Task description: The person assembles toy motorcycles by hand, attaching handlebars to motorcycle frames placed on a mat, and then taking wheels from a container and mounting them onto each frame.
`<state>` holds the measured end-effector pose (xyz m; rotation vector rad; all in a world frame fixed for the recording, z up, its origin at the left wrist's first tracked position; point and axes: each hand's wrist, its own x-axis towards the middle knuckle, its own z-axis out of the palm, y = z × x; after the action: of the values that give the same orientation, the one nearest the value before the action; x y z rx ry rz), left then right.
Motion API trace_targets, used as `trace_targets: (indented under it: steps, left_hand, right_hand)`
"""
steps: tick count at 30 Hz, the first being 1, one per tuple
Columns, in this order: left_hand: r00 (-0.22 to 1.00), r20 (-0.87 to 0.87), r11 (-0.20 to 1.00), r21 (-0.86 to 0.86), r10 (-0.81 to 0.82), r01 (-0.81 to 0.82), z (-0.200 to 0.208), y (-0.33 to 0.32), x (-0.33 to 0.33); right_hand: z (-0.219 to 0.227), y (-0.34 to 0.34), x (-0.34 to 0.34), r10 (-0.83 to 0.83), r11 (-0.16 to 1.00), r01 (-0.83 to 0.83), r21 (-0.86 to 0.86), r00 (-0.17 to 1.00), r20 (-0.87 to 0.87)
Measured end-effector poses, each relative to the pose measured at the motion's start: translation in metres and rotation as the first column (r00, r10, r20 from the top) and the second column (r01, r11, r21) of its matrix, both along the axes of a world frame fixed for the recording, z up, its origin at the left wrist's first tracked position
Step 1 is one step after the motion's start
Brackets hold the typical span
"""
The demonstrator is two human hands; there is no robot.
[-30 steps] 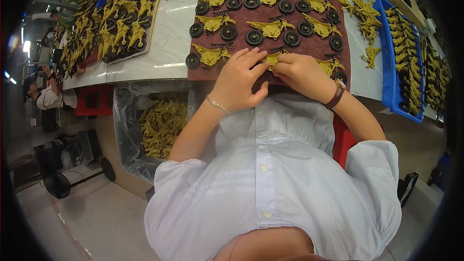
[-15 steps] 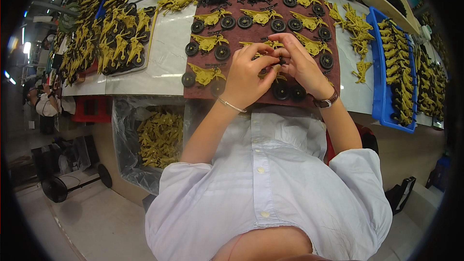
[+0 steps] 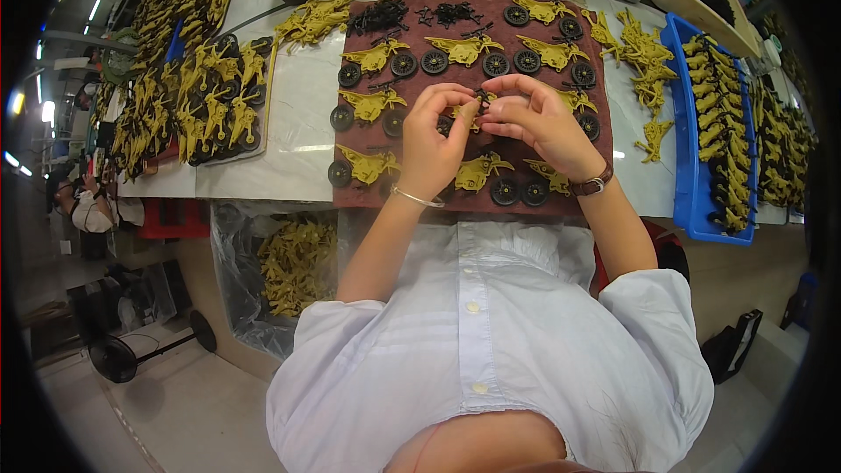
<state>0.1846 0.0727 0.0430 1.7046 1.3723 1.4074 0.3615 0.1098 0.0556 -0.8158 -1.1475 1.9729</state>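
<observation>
Over the maroon cloth [image 3: 416, 188], my left hand [image 3: 433, 136] and my right hand [image 3: 545, 127] meet at the fingertips, both pinching a small black plastic part [image 3: 482, 100]. Its exact kind is too small to make out. Under my hands lie rows of yellow toy motorbike bodies [image 3: 464, 50] with black spoked wheels [image 3: 496, 65] beside them. My fingers partly cover one body in the middle. Near the cloth's front edge lie another yellow body [image 3: 479, 172] and a pair of loose wheels [image 3: 505, 192].
Small black parts [image 3: 377, 16] are heaped at the cloth's far edge. Yellow pieces [image 3: 646, 52] lie to its right, beside a blue tray [image 3: 690, 201] of motorbikes. At left stands a board of assembled motorbikes [image 3: 229, 153]. A plastic-lined container of yellow parts [image 3: 298, 267] sits below the table edge.
My hands have shifted slightly left over the cloth, still together around the small black part. The view has tilted, so the table sits a little lower in the picture.
</observation>
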Motion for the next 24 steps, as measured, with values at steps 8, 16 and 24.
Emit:
trace_targets:
  steps: [8, 16, 24]
  left_hand:
    - [0.983, 0.183, 0.992, -0.129, 0.008, 0.016, 0.005, -0.002, -0.008]
    - [0.752, -0.655, 0.992, 0.025, -0.074, 0.120, -0.012, -0.006, -0.037]
    - [0.718, -0.682, 0.985, -0.018, -0.138, 0.172, -0.020, -0.006, -0.041]
  right_hand:
    - [-0.001, 0.006, -0.011, -0.156, 0.931, 0.079, 0.357, 0.969, 0.193]
    - [-0.022, 0.013, -0.015, -0.319, 0.265, -0.527, 0.808, 0.743, 0.589]
    - [-0.016, 0.015, -0.024, -0.398, -0.015, -0.658, 0.753, 0.695, 0.599]
